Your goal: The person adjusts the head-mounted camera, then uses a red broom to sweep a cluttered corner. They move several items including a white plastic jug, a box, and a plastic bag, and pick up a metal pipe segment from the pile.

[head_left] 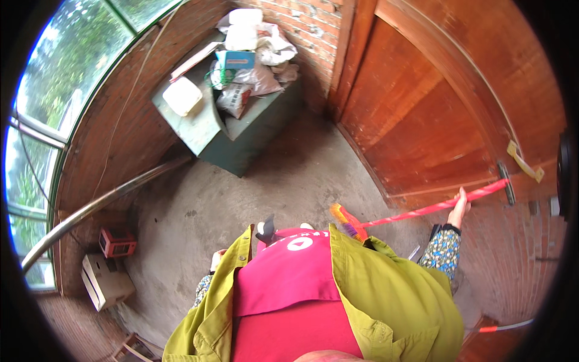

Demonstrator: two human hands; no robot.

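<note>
On the right of the head view, my right hand (460, 209) grips the red handle of a broom (420, 212). The broom's head, with orange, yellow and purple bristles (347, 221), is close to the front of my body, over the concrete floor. The handle's far end reaches across the wooden door beside a metal latch. My left hand (218, 259) hangs low by my left side, partly hidden by my yellow-green jacket (212, 307); its fingers are too hidden to tell whether it holds anything. A pink apron covers my front.
A green box-like bin (244, 149) stands ahead, with bags, white containers and a blue box (237, 59) on it. The wooden door (429, 117) is at right. A metal pole (104, 197), a red appliance-like box (117, 242) and a cardboard box (107, 280) are at left.
</note>
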